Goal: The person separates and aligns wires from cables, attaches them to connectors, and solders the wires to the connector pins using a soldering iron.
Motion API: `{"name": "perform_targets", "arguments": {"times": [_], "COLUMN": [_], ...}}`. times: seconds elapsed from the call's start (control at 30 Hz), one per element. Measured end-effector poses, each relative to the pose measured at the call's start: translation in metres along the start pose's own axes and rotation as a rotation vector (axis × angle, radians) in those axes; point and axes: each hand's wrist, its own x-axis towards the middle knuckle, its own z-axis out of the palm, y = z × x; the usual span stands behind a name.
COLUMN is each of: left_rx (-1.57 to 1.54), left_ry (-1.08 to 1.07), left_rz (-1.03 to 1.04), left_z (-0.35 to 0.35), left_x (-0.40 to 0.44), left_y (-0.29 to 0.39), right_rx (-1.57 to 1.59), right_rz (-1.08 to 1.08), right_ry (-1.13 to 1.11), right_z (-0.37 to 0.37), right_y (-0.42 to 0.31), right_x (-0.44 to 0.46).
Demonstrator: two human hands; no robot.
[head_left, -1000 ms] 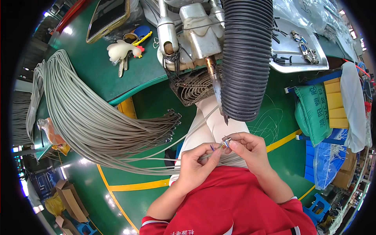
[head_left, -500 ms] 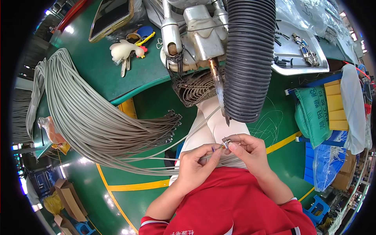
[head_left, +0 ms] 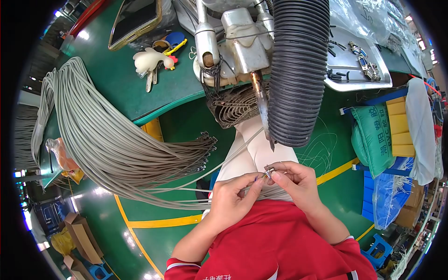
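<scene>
My left hand (head_left: 232, 195) pinches the stripped end of a grey cable, where thin coloured wires (head_left: 258, 178) stick out past the fingertips. In my right hand (head_left: 299, 185), a small metal D-sub connector (head_left: 269, 172) is gripped between thumb and fingers. The wire ends meet the near side of the connector; whether they are joined to it is too small to tell. Just above both hands, the tip of a soldering iron (head_left: 268, 128) points down, apart from the connector. Several grey cables (head_left: 186, 204) run under my left hand across my lap.
A thick bundle of grey cables (head_left: 107, 126) hangs over the table edge at left. A black ribbed hose (head_left: 298, 70) comes down beside the iron. A metal tray (head_left: 347, 84) holds connectors and black sleeves. Keys (head_left: 150, 80) and a phone (head_left: 135, 21) lie on the green table.
Both hands keep their grips and have barely moved; my left hand shifts very slightly left. The view of the table has shifted slightly.
</scene>
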Motion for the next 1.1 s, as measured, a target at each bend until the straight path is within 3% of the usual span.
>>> {"name": "perform_targets", "arguments": {"times": [0.33,0.47,0.53,0.6,0.7,0.73,0.9,1.0,1.03,1.1], "left_rx": [-0.263,-0.321,-0.364,-0.39,-0.432,-0.438,-0.456,-0.452,-0.444,-0.438], "left_ry": [-0.131,-0.145,-0.158,-0.147,-0.145,-0.14,-0.126,-0.121,-0.115,-0.109], "left_rz": [-0.087,-0.133,-0.173,-0.184,-0.219,-0.224,-0.237,-0.231,-0.225,-0.217], "left_z": [-0.005,-0.006,-0.005,-0.004,-0.003,-0.003,-0.002,-0.002,-0.002,-0.001], "left_x": [0.004,0.007,0.01,0.014,0.02,0.022,0.027,0.029,0.03,0.031], "left_y": [-0.004,-0.007,-0.008,-0.007,-0.005,-0.003,0.003,0.007,0.009,0.01], "right_rx": [-0.209,-0.075,0.039,-0.035,-0.619,-0.737,-0.761,-0.664,-0.666,-0.649], "right_rz": [-0.079,-0.137,-0.303,-0.395,-0.484,-0.616,-0.602,-0.4,-0.4,-0.597], "right_ry": [-0.022,0.077,0.282,0.288,0.201,0.116,0.14,0.126,0.128,0.173], "right_z": [0.001,-0.006,-0.02,-0.026,-0.023,-0.024,-0.013,-0.013,-0.011,-0.005], "right_y": [0.001,-0.003,-0.002,0.0,-0.002,-0.003,-0.006,-0.007,-0.009,-0.014], "right_x": [-0.001,0.005,0.008,0.003,-0.005,-0.001,0.0,-0.002,0.0,0.008]}}
